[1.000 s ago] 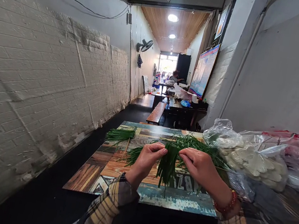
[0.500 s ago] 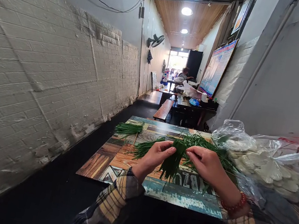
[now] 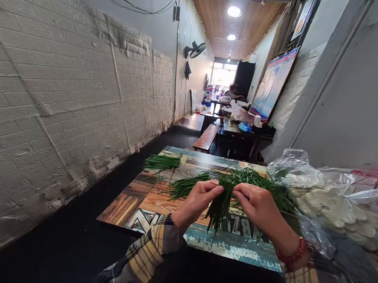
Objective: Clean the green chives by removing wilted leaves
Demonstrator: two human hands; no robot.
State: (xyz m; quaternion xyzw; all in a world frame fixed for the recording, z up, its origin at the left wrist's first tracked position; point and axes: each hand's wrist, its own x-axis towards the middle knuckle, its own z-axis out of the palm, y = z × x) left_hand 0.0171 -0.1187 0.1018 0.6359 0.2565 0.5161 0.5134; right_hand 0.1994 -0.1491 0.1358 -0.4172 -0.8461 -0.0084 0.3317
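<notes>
A bunch of green chives (image 3: 219, 209) hangs between my two hands above the table, its cut ends drooping downward. My left hand (image 3: 200, 197) pinches the left side of the bunch near the top, thumb upward. My right hand (image 3: 254, 203) is closed at the upper right side of the same bunch, its fingertips close to the left ones. At the far left of the table lies a flat row of chives (image 3: 162, 162) with a thin wooden skewer (image 3: 169, 179) sticking out toward me. Another row of chives (image 3: 189, 185) rests just behind my left hand.
Loose chives (image 3: 255, 178) are heaped behind my right hand. Clear plastic bags (image 3: 339, 207) with pale flat pieces sit at the table's right. Beyond the patterned table (image 3: 124, 203) stand a bench (image 3: 206, 137) and further tables, where a person (image 3: 231, 92) sits.
Both hands stay at the bunch; my right fingertips have shifted slightly left, closer to the left hand. The hanging ends have turned and look narrower. The view has moved a little.
</notes>
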